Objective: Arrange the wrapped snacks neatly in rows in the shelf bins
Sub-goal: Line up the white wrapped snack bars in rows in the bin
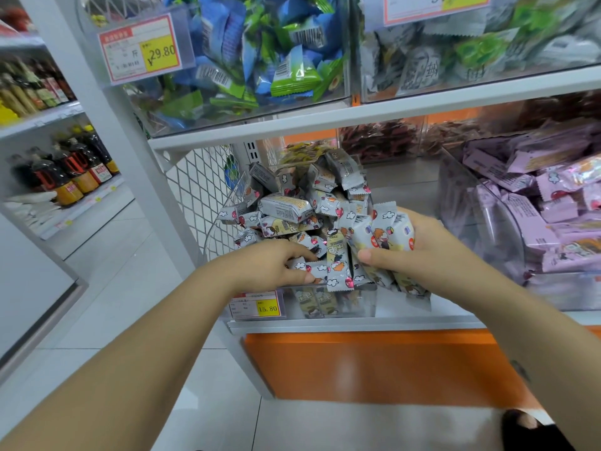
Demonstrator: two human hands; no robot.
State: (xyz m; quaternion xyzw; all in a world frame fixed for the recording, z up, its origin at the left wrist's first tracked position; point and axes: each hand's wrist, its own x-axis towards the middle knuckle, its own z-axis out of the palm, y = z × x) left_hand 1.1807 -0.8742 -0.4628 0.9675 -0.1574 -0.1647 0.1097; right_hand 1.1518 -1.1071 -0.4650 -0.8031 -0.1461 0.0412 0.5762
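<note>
A clear shelf bin [367, 304] on the lower shelf holds a loose heap of grey-white wrapped snacks [292, 206] printed with cartoon figures. My right hand [419, 252] grips a bundle of several of these snacks [380, 242] upright at the bin's front right. My left hand [276, 265] reaches into the front left of the bin and pinches one snack [313, 268] lying flat near the front wall. A few snacks stand in a row behind the clear front wall, below my hands.
A neighbouring bin of pink wrapped snacks [536, 216] stands to the right. Above are bins of blue-green packets [260, 60] and grey-green packets [471, 50]. A price tag [257, 305] hangs on the bin front. White mesh side panel [201, 193]; bottles [65, 170] on shelves at left.
</note>
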